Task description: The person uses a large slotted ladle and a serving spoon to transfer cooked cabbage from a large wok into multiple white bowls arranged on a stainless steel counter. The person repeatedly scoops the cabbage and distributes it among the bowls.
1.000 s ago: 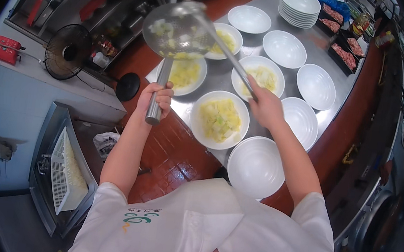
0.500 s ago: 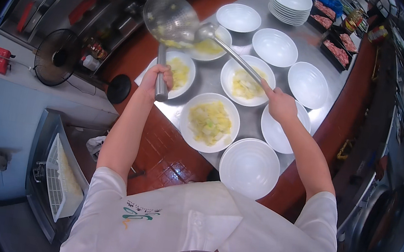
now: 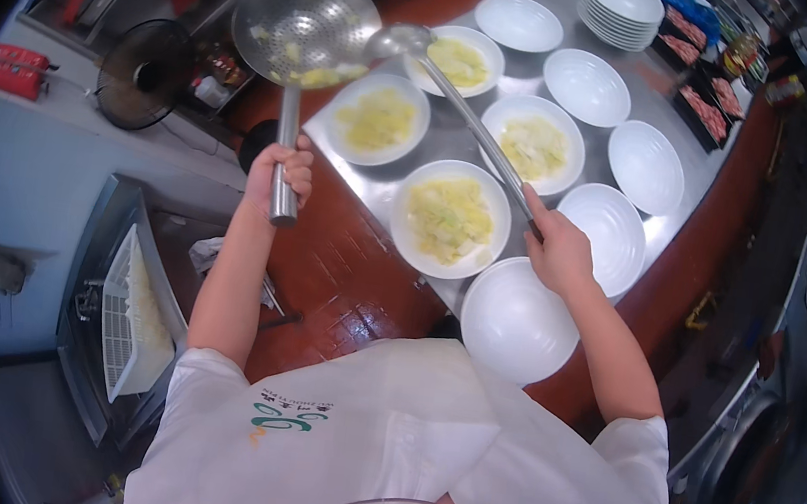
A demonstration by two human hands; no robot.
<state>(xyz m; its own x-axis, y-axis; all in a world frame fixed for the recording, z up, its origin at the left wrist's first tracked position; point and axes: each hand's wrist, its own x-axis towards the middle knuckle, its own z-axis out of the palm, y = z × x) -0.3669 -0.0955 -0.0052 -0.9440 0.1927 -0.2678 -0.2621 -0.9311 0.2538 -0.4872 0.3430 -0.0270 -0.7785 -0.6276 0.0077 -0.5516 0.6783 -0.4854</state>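
The left hand (image 3: 280, 176) grips a strainer (image 3: 306, 27) extending ahead, the right hand (image 3: 559, 249) a ladle (image 3: 402, 42), their bowls possibly touching.

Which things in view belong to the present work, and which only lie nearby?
In use:
round perforated metal strainer, in left hand;
long-handled metal ladle, in right hand;
four round white bowls, holding pale-yellow vegetables.

Nearby:
round black fan;
white plastic basket;
black rectangular trays, holding pink meat.

Head-worn fisheye, facing down across steel table (image 3: 651, 93).
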